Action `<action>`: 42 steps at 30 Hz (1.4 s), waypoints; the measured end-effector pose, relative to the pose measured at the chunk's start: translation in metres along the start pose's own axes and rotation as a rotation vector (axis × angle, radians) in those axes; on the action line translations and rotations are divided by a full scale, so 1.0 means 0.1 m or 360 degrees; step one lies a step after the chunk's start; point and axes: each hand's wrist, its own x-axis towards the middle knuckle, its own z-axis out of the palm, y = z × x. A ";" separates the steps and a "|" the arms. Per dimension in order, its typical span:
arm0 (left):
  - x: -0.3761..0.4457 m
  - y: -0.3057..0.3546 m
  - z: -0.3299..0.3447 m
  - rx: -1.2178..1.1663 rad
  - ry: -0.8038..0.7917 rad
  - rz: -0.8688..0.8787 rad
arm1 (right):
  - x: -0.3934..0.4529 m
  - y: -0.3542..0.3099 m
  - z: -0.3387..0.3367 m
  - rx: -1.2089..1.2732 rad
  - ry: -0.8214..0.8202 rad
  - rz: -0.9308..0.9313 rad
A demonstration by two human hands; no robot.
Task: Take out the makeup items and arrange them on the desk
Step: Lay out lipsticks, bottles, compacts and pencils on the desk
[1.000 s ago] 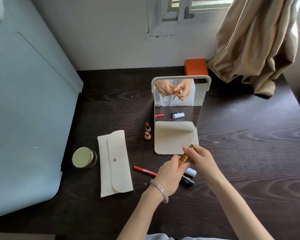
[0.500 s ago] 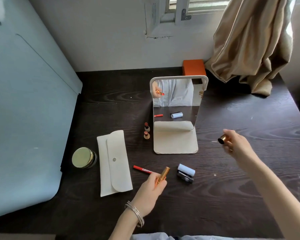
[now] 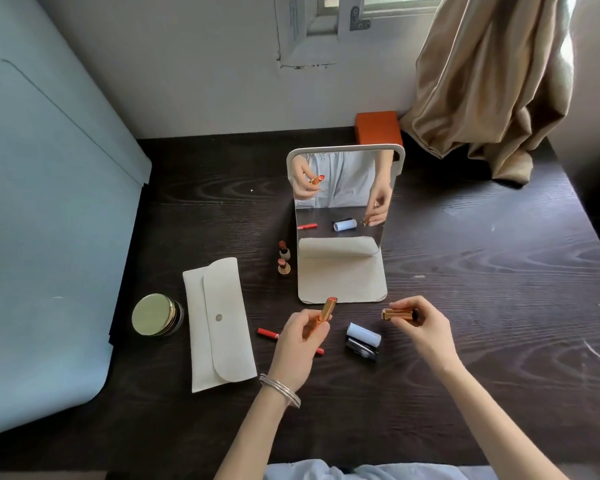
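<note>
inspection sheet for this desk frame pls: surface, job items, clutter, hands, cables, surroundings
surface: dark wood-grain desk, a few pale marks on the right side.
job's things: white pouch flat, flap closed; round gold-lidded jar left of it; two uncapped lipsticks upright beside the mirror; red pencil partly under the left hand; pale blue tube against a black compact.
clutter: orange box behind the mirror.
hands: left hand holds an open gold lipstick; right hand holds its gold cap.
cables: nothing seen.
surroundings: blue sheet on the left, white wall, window, beige curtain.
</note>
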 end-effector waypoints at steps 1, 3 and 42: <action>0.00 0.00 0.01 -0.0008 0.0001 0.0001 | 0.00 0.02 0.02 -0.0064 0.0035 -0.0057; -0.02 0.00 0.02 -0.0031 -0.0004 -0.0003 | 0.01 0.05 0.07 -0.0119 0.0070 -0.0121; 0.01 -0.01 0.18 -0.0155 0.0214 -0.0071 | -0.40 -0.20 0.58 0.1445 -0.1188 0.0464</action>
